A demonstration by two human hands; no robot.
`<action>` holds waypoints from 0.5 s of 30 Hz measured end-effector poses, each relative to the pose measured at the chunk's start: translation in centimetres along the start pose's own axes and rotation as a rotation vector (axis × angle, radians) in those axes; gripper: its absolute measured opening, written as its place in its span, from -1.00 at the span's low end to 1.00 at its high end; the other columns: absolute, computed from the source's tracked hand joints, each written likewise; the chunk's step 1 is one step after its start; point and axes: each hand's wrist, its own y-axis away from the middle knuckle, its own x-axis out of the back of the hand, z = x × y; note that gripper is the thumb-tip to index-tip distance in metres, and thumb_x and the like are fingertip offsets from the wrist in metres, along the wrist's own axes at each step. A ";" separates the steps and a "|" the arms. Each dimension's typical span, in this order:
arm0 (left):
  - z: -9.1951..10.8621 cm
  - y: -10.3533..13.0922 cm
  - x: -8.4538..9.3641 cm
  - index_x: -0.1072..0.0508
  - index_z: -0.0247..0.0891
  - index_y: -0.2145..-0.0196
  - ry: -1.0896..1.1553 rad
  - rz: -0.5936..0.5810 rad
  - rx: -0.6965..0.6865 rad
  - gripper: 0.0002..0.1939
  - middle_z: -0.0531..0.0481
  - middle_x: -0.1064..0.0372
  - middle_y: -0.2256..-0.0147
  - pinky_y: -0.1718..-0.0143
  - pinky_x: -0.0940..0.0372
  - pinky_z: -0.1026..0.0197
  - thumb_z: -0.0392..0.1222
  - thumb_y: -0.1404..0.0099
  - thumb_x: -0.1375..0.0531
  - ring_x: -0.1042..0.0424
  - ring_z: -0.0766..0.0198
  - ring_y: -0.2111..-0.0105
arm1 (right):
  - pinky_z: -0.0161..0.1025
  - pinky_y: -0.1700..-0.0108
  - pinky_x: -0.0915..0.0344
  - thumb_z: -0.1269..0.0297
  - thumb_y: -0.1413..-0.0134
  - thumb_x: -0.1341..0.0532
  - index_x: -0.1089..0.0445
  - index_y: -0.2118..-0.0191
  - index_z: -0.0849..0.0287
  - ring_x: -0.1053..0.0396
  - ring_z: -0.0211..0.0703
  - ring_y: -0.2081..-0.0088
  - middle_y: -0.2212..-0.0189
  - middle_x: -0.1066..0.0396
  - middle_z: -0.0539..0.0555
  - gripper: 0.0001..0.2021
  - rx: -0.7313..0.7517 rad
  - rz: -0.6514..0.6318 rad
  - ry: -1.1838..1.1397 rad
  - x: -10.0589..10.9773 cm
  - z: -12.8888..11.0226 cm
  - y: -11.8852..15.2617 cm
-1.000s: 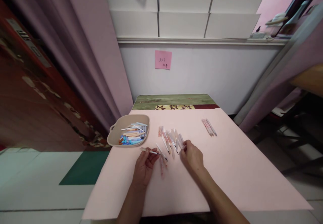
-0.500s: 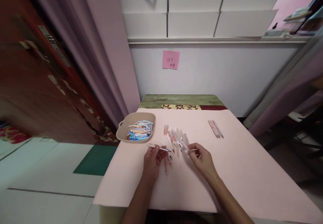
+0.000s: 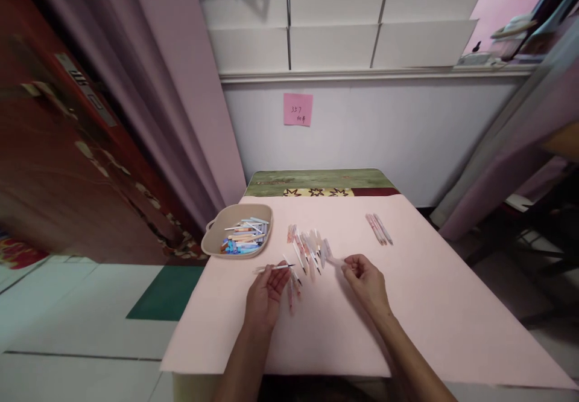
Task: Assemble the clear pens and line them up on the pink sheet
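My left hand (image 3: 265, 296) is closed around a slim white pen (image 3: 281, 267) with a dark tip, held level above the table; a paler stick lies along it, partly blurred. In my right hand (image 3: 368, 284) a pale, whitish pen (image 3: 335, 261) is pinched between thumb and fingers, its far end pointing at the pile. Between the hands lies a loose pile of pens (image 3: 311, 250) in white, pink and peach, some with dark tips. A few pinkish pens (image 3: 291, 299) rest just beside my left fingers.
A beige basket (image 3: 212, 244) with blue, white and orange pens stands at the table's left edge. Several pens (image 3: 379, 229) lie side by side at the right on the pink table cover (image 3: 434, 311). A wall (image 3: 353, 130) with a pink note (image 3: 298, 110) rises behind.
My right hand has drawn slightly away from the pile with the pale pen. My left hand has turned a little, still holding the white pen. The view has shifted slightly.
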 end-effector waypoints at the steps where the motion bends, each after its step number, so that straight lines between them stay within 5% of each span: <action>1: -0.1 0.1 -0.1 -0.43 -0.38 0.42 -0.007 0.002 0.005 -0.90 -0.23 -0.55 0.37 0.23 -0.45 0.16 -0.41 -0.25 -0.14 -0.56 0.20 0.38 | -0.27 0.40 -0.27 0.17 0.07 -0.22 -0.39 0.35 0.14 -0.35 -0.17 0.50 0.54 -0.41 -0.01 -0.82 -0.011 -0.012 -0.044 -0.1 0.1 0.1; 7: -0.8 0.9 -1.0 -0.40 -0.35 0.41 -0.084 -0.037 -0.037 -0.95 -0.22 -0.56 0.35 0.22 -0.46 0.12 -0.37 -0.22 -0.18 -0.56 0.19 0.38 | -0.33 0.48 -0.29 0.09 0.04 -0.25 -0.36 0.31 0.19 -0.28 -0.27 0.53 0.52 -0.34 -0.01 -0.74 -0.029 -0.183 -0.454 -1.2 -1.4 1.6; 15: -1.0 1.8 -1.4 -0.38 -0.33 0.38 -0.137 -0.072 -0.100 -0.93 -0.21 -0.56 0.32 0.24 -0.46 0.12 -0.29 -0.20 -0.23 -0.56 0.19 0.38 | -0.30 0.42 -0.32 0.08 -0.02 -0.23 -0.43 0.22 0.20 -0.27 -0.26 0.53 0.55 -0.34 -0.02 -0.70 0.045 -0.153 -0.372 -2.0 -2.3 2.8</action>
